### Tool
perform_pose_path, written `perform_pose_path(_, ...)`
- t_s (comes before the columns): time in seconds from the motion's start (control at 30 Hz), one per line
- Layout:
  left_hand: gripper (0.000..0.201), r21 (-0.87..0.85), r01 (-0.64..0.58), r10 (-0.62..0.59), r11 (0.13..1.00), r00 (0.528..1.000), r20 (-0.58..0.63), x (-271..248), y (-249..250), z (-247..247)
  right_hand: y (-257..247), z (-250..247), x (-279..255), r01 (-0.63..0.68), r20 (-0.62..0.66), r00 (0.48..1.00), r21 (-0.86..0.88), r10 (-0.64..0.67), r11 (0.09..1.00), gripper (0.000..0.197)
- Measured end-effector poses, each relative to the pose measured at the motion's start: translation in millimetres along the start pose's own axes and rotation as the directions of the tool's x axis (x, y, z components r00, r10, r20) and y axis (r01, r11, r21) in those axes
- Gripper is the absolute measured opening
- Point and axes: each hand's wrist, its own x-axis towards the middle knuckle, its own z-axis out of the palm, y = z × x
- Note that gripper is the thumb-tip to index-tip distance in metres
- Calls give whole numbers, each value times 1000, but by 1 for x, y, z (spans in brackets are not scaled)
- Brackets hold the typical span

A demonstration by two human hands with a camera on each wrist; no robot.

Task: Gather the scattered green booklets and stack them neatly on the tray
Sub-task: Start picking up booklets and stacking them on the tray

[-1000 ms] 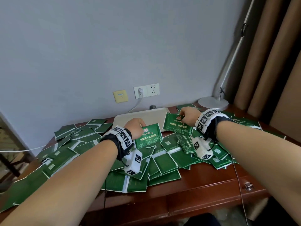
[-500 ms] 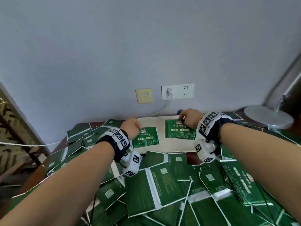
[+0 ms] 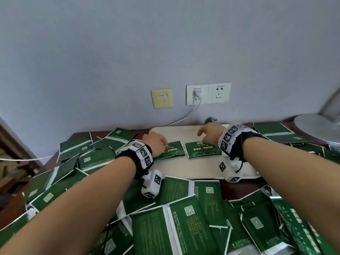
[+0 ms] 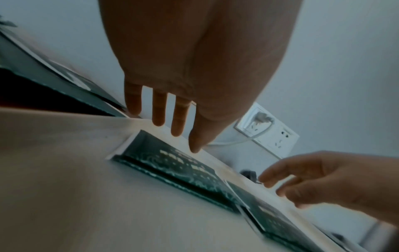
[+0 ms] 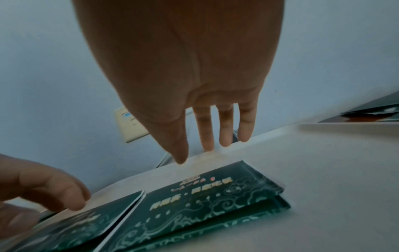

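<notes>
Two green booklets lie side by side on the cream tray, one at the left and one at the right. In the right wrist view the right booklet rests on another green booklet under it. My left hand hovers at the left booklet, fingers straight, holding nothing. My right hand is spread above the right booklet's far edge, fingers straight and empty. Many more green booklets lie scattered over the brown desk in front of and beside the tray.
The tray sits against the grey wall under a plugged socket with its white cable. A round white lamp base stands at the right. Booklets cover the desk left, right and near me.
Both hands have let go of the two booklets, which now lie flat on the tray, and their fingers have straightened and lifted. The head view has moved closer.
</notes>
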Motion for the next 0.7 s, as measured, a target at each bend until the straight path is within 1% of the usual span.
perform_pose_path(0.07, 24, 77, -66, 63, 995, 997, 42, -7, 8, -1, -2, 1, -8, 38, 34, 999, -15, -38, 999, 36)
perform_pose_path(0.13, 34, 156, -126, 107, 980, 986, 125, -15, 18, -1, -6, 3, -15, 67, 78, 995, -50, -63, 996, 34)
perform_pose_path(0.2, 41, 244, -150, 97, 958, 972, 216, -21, 25, 4, -8, 8, -20, 85, 138, 988, -68, -75, 994, 37)
perform_pose_path(0.27, 46, 313, -149, 63, 938, 961, 269, -21, 29, 6, -8, 10, -23, 98, 156, 984, -77, -85, 992, 43)
perform_pose_path(0.4, 53, 326, -120, 27, 938, 961, 276, -15, 27, 5, -7, 10, -17, 85, 176, 982, -85, -69, 993, 52)
perform_pose_path(0.7, 57, 278, -94, 12, 956, 959, 284, 17, 15, 6, -12, 10, 18, 85, 170, 983, -133, -62, 988, 51)
